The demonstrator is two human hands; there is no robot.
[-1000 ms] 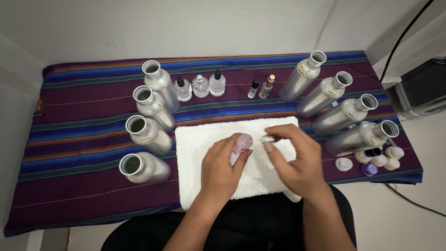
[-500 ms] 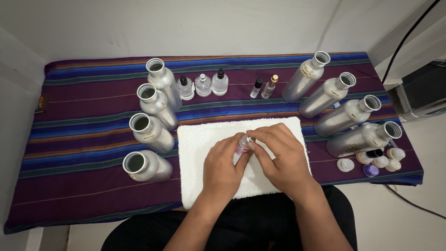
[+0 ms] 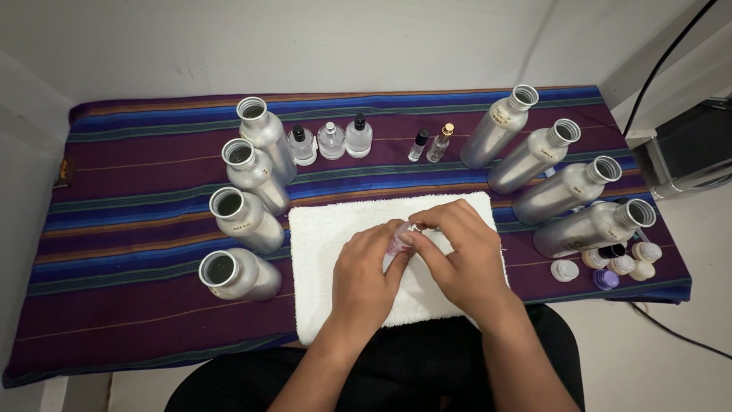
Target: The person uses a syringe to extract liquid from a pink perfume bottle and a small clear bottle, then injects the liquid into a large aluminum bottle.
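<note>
Closest to you, your left hand wraps around a small clear vial, its fingers curled and pinching the body so the vial stands tilted just above the white towel. Your right hand meets it from the other side, thumb and forefinger pressed together on the vial's top end; whether a cap is under those fingertips you cannot tell, since they cover it. The vial shows a pinkish tint and sits over the middle of the towel, between your two hands.

As for progress, the vial's top looks to be getting fitted or twisted, so this one vial seems mid-way, and it is not yet set down. A cluster of loose small caps lies at the right edge of the striped cloth. Four open aluminium bottles stand on the left, four more lean on the right. At the back, three small clear bottles and two slim glass vials stand in a row, untouched.

Compared with a second ago, your right hand has closed in on the vial top: then its fingers held something a little apart from the vial, and now the hands are joined.
</note>
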